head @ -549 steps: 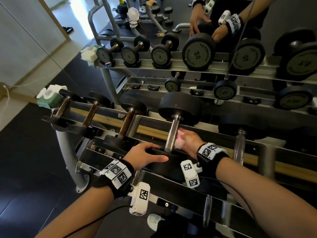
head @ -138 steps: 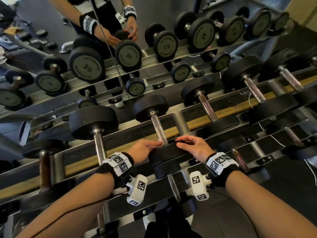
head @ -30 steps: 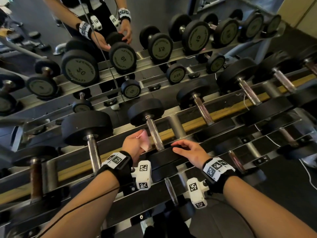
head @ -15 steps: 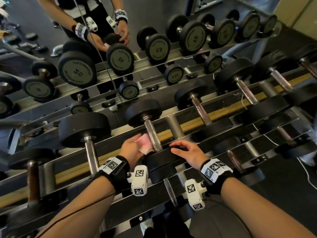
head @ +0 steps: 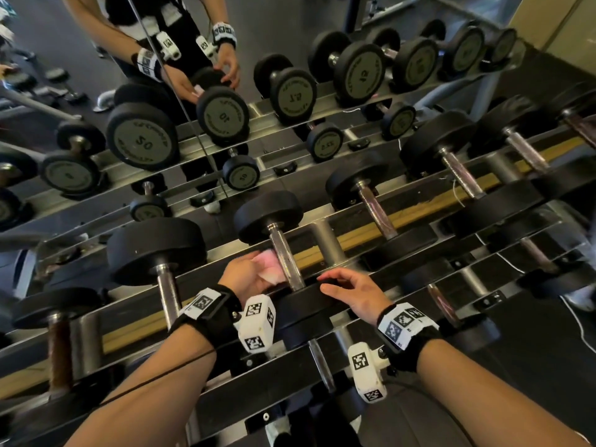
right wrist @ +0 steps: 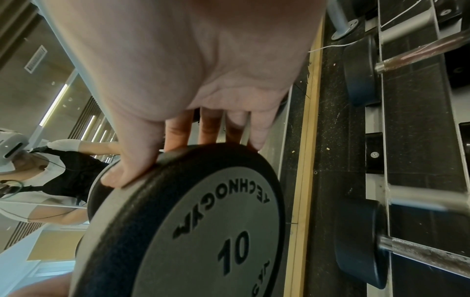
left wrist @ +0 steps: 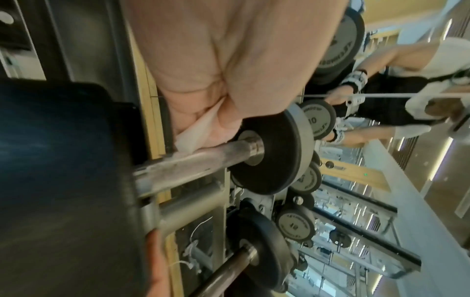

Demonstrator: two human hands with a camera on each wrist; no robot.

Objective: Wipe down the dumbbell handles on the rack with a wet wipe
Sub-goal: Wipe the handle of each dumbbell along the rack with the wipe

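pink wipe [head: 269, 267] x1, left hand [head: 245, 277], steel handle [head: 285, 258].

Gym, weights area. Tiered steel rack [head: 325, 243] loaded with black dumbbells [head: 267, 217], numbered end plates [right wrist: 203, 231], wall mirror [head: 96, 75] doubling rack, dark rubber floor [head: 532, 333] beneath.

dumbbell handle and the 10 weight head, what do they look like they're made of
Dumbbell handle: looks like bare metal, silvery with bright glints, dull smears in the left wrist view. Weight head: probably rubber-coated, matte black rim without shine, grey face with raised lettering.
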